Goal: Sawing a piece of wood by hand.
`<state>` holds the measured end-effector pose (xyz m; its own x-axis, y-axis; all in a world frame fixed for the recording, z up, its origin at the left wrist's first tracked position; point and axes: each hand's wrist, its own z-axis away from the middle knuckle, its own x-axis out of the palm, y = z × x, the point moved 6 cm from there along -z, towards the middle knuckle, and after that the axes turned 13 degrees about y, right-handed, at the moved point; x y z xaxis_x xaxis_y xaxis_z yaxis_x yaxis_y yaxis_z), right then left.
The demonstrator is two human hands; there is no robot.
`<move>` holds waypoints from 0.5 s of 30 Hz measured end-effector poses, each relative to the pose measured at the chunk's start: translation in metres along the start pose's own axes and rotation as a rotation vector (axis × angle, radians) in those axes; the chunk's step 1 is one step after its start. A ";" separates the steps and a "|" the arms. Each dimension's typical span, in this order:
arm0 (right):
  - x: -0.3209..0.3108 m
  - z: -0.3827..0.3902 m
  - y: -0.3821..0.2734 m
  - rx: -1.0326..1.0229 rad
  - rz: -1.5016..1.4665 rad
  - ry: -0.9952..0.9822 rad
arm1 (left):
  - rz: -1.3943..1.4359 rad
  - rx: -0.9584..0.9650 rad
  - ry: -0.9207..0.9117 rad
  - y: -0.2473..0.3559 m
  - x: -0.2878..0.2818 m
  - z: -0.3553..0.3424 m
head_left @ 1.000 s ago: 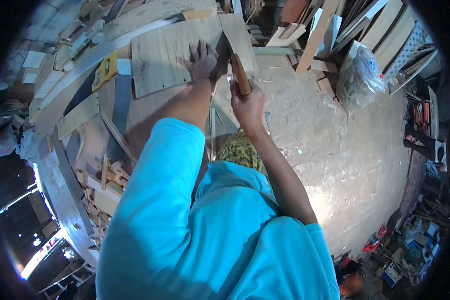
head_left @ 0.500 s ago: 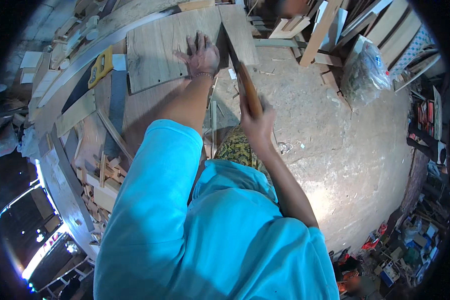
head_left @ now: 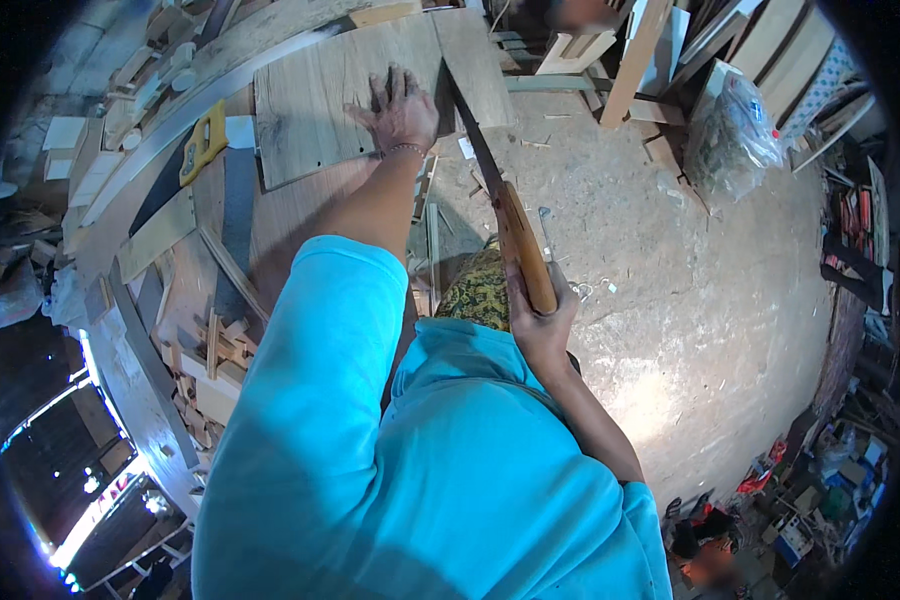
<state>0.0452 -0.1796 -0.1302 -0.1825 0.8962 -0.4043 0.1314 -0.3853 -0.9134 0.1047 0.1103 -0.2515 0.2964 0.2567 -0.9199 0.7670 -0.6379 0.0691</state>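
My left hand (head_left: 402, 112) lies on a wood-grained board (head_left: 315, 100), its fingers spread over the surface near a cut line. My right hand (head_left: 545, 318) is wrapped round the wooden handle of a handsaw (head_left: 523, 250), low in front of my body. The saw's dark blade runs up and away to the board, its far end in the cut. To the right of the blade is the narrower part of the board (head_left: 475, 70), which overhangs the bench edge. Two small dark holes show along the board's near edge.
A second handsaw with a yellow handle (head_left: 204, 145) lies on the workbench (head_left: 300, 215) at the left, among wood strips and offcuts (head_left: 225, 350). A clear plastic bag (head_left: 738, 145) stands on the concrete floor (head_left: 660, 270), near leaning planks (head_left: 635, 65). Clutter lines the right side.
My right hand has drawn the saw back toward my body and slightly right, so more of the blade shows. The left hand stays in place on the board.
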 end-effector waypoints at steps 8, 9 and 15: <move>0.108 -0.103 -0.001 -0.156 -0.016 0.060 | -0.063 0.095 0.214 -0.005 0.021 -0.002; 0.110 -0.104 0.003 -0.134 0.044 0.070 | -0.010 0.082 0.266 -0.006 0.020 0.000; 0.046 -0.024 -0.014 -0.048 -0.011 -0.010 | 0.058 0.006 -0.037 -0.003 0.017 0.005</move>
<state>0.0586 -0.1281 -0.1349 -0.1944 0.8980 -0.3947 0.1758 -0.3640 -0.9147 0.1049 0.1125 -0.2693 0.3188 0.1926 -0.9280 0.7455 -0.6556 0.1200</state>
